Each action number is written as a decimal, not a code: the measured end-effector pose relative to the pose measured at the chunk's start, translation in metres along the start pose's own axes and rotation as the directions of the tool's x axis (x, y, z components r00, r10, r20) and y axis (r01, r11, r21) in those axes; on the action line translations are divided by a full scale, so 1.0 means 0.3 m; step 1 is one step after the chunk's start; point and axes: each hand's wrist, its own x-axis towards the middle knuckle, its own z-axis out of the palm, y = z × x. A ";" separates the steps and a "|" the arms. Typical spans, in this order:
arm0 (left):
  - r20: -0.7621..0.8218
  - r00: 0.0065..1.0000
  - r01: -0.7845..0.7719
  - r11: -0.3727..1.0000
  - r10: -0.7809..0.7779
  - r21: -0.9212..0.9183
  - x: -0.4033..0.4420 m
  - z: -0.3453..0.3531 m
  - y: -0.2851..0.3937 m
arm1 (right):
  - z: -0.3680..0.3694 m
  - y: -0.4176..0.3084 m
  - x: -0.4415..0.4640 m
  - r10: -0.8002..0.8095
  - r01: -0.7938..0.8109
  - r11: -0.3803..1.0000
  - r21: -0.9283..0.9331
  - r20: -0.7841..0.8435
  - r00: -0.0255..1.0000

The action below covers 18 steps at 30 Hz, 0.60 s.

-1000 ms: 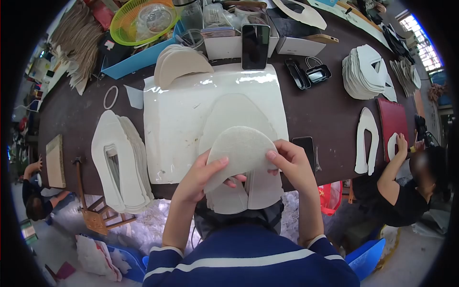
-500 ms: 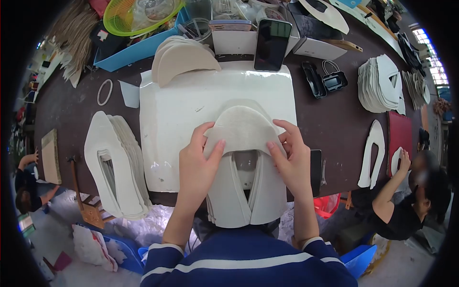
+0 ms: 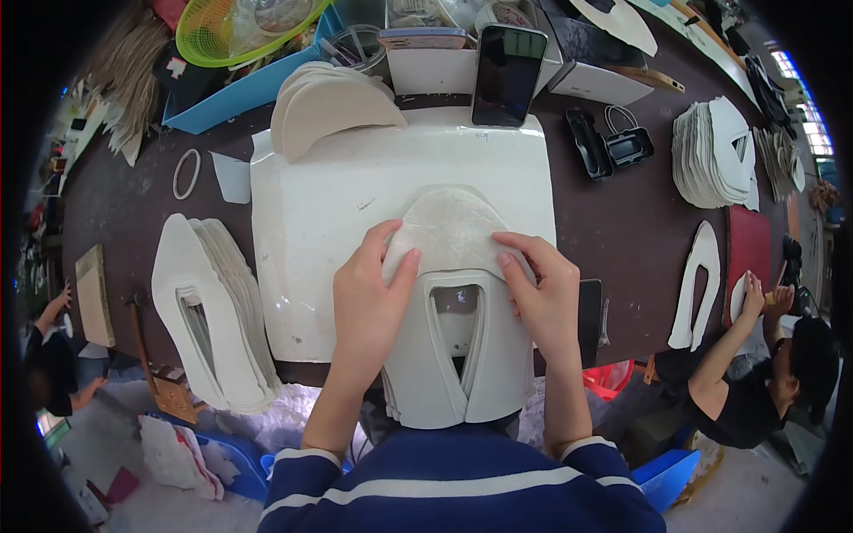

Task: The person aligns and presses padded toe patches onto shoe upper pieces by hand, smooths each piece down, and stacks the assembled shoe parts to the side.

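Note:
A stack of off-white shoe-upper pieces (image 3: 499,355) with a V-shaped opening lies in front of me, its rear end at my body. On its rounded front sits a curved, slightly glossy toe piece (image 3: 451,233). My left hand (image 3: 369,289) grips the toe piece's left edge, thumb on top and fingers at the rim. At the right edge, my right hand (image 3: 546,289) has thumb and index finger on the piece, closed about its corner. The fingers underneath are hidden.
A white board (image 3: 311,204) lies under the work, with a pile of curved pieces (image 3: 338,120) behind. Stacked uppers (image 3: 209,311) stand left, more (image 3: 711,155) at the far right. A phone (image 3: 508,75) leans at the back. Another person (image 3: 755,373) works on the right.
The toe piece has settled flatter onto the front of the stack, its lower edge slightly farther forward. My right index finger has come inward onto it. The co-worker's second hand has come into view.

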 end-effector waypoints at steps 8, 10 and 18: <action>-0.083 0.984 -0.140 0.967 0.160 0.211 -0.014 0.002 -0.031 | -0.009 -0.022 0.005 -0.087 0.098 0.946 -0.309 0.049 0.995; -0.064 0.992 -0.092 0.964 0.112 0.249 -0.032 -0.032 -0.036 | -0.053 -0.033 0.003 0.037 0.002 0.883 -0.469 0.075 0.997; -0.117 0.993 0.030 0.999 -0.032 -0.017 -0.173 -0.085 -0.124 | -0.159 0.037 -0.077 -0.031 -0.061 0.909 -0.413 -0.213 0.977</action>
